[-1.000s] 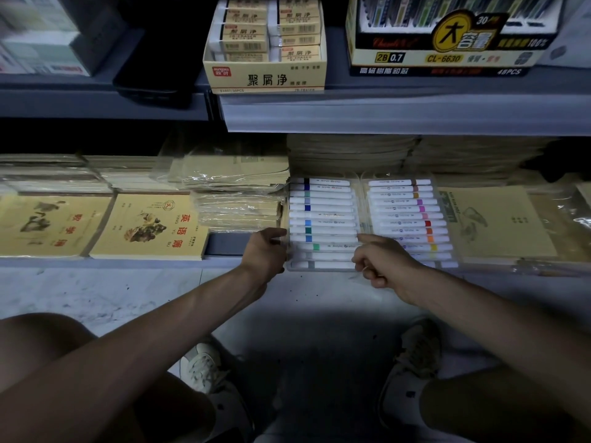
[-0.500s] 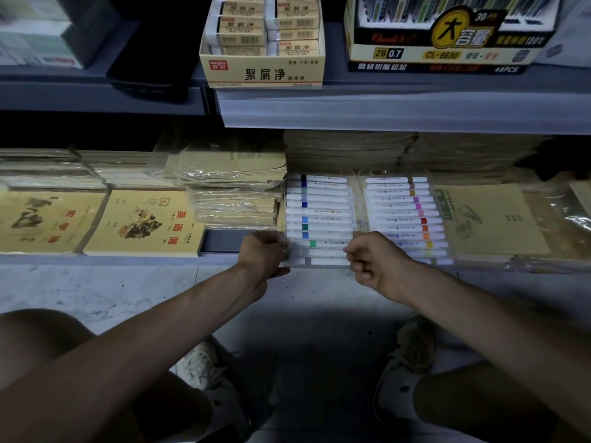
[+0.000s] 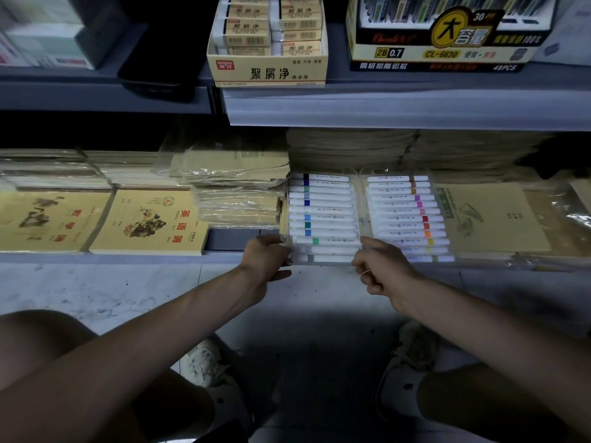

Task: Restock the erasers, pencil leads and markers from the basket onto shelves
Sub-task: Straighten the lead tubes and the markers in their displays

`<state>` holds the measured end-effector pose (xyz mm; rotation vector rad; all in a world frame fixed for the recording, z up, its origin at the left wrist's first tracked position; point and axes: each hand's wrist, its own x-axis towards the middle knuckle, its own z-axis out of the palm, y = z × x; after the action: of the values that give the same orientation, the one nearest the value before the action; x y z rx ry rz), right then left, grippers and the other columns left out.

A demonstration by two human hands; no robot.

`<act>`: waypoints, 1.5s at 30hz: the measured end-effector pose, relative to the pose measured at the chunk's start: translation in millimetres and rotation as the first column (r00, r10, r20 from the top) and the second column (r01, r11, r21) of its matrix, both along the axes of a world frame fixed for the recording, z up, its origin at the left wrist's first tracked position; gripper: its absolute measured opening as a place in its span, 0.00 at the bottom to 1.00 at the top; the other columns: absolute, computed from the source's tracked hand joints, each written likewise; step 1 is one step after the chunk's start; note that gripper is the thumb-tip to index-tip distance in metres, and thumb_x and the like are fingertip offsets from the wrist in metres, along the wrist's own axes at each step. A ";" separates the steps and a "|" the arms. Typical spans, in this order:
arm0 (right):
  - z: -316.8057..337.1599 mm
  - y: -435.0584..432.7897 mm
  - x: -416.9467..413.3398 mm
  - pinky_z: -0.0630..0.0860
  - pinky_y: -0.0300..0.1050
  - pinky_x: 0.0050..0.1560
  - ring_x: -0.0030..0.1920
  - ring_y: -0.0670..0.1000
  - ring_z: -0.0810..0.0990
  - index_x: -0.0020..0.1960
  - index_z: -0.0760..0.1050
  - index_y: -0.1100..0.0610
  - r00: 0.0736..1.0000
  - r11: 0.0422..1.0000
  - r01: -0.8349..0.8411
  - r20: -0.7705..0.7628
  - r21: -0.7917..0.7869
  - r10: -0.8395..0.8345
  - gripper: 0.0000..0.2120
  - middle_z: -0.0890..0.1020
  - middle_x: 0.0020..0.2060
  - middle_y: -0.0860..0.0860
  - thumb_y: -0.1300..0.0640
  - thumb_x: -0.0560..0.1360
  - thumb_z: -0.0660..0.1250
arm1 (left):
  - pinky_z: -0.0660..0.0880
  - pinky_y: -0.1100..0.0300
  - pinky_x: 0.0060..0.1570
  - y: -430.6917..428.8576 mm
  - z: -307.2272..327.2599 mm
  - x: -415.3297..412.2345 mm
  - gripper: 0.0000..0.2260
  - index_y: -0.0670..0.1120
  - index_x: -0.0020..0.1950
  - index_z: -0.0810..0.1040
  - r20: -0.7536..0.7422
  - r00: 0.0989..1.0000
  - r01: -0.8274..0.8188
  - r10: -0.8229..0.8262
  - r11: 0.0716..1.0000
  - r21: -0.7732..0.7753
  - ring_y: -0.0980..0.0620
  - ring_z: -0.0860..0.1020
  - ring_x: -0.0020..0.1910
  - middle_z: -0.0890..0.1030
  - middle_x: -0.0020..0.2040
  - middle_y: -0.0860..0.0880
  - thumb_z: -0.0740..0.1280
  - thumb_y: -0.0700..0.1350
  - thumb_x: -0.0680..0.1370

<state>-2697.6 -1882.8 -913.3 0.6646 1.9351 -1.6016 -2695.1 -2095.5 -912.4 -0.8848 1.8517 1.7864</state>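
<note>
Case of clear stiff plastic with white markers (image 3: 361, 219) flat on grey lower shelf (image 3: 128, 258) at 12 o'clock, left hand (image 3: 267, 260) clamped on 7 o'clock corner, right hand (image 3: 380, 270) curled at 6 o'clock rim, pinch unclear; probably light and slick, best grabbed by front corners.

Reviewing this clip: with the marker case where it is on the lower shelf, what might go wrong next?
1. The marker case has its front edge right at the lower shelf lip, held there by the left hand and right hand. If it is released now, it might tip to the floor.
2. Its left side lies close to the wrapped notebook stack, so pushing it deeper may snag the loose plastic wrap.
</note>
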 end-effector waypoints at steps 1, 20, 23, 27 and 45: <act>1.7 -0.3 1.7 0.63 0.39 0.23 0.30 0.48 0.67 0.73 0.72 0.51 1.000 1.000 -0.004 -0.003 0.001 0.004 0.27 0.73 0.34 0.53 0.67 0.76 0.62 | 0.83 0.55 0.43 -0.1 -1.1 1.4 0.13 0.43 0.66 0.79 0.008 1.000 0.000 0.000 1.000 0.001 0.47 0.81 0.48 0.83 0.53 0.42 0.65 0.35 0.82; -0.2 -1.2 -0.6 0.61 0.40 0.25 0.29 0.48 0.66 0.56 0.76 0.51 0.965 0.953 0.230 0.175 -0.198 -0.197 0.17 0.72 0.31 0.52 0.68 0.72 0.65 | 0.81 0.53 0.48 5.8 1.9 3.0 0.16 0.47 0.48 0.80 0.003 1.000 0.031 -0.031 0.999 -0.039 0.45 0.81 0.49 0.82 0.48 0.44 0.58 0.29 0.81; -4.3 -1.1 1.6 0.63 0.39 0.26 0.29 0.48 0.67 0.65 0.73 0.45 0.975 0.970 0.192 0.138 -0.150 -0.172 0.26 0.73 0.31 0.52 0.68 0.73 0.65 | 0.82 0.54 0.48 5.5 4.4 4.5 0.17 0.48 0.49 0.79 0.014 0.999 0.042 -0.042 0.999 -0.029 0.46 0.81 0.49 0.82 0.50 0.44 0.58 0.29 0.81; -4.7 -3.9 10.0 0.63 0.39 0.25 0.29 0.48 0.68 0.51 0.76 0.48 0.989 0.987 0.126 0.095 -0.100 -0.116 0.14 0.72 0.32 0.52 0.67 0.74 0.64 | 0.82 0.53 0.49 2.7 5.2 6.8 0.14 0.46 0.59 0.79 0.021 0.999 0.030 -0.030 0.999 -0.011 0.46 0.82 0.51 0.83 0.51 0.45 0.60 0.31 0.82; 8.0 -4.7 25.4 0.64 0.43 0.30 0.32 0.50 0.68 0.46 0.75 0.41 0.998 0.997 -0.035 -0.046 0.071 0.038 0.20 0.74 0.33 0.53 0.67 0.75 0.63 | 0.82 0.54 0.48 3.8 10.2 14.0 0.19 0.42 0.69 0.77 0.058 0.998 0.020 -0.018 0.999 -0.036 0.49 0.84 0.46 0.83 0.58 0.43 0.57 0.29 0.82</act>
<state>-2672.2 -1887.5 -905.3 0.6213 2.0340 -1.5460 -2681.1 -2091.7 -902.2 -0.9189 1.8558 1.7026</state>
